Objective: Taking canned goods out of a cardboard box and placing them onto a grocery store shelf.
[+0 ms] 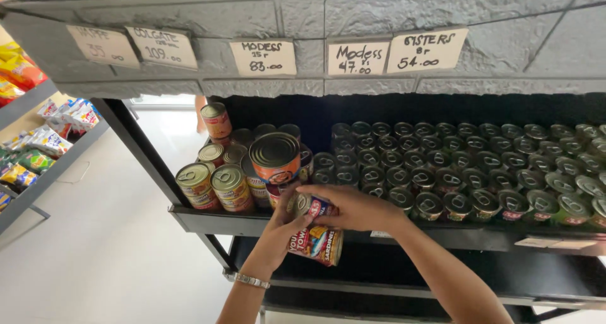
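Left hand [285, 226] grips red tin [317, 244], right hand [353, 207] clasps small can [314, 205] at shelf [214, 222] edge; stacked big can [275, 157] above could topple if bumped.

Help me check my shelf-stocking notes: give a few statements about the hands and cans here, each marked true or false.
1. The left hand holds a red-labelled can below the shelf edge. True.
2. The right hand rests on a small can at the shelf front. True.
3. A watch-like band is on the right wrist. False: the silver bracelet is on the left wrist.
4. The shelf is bare of cans on its right side. False: rows of dark-topped cans fill it.
5. Paper price tags hang on the grey shelf above. True.
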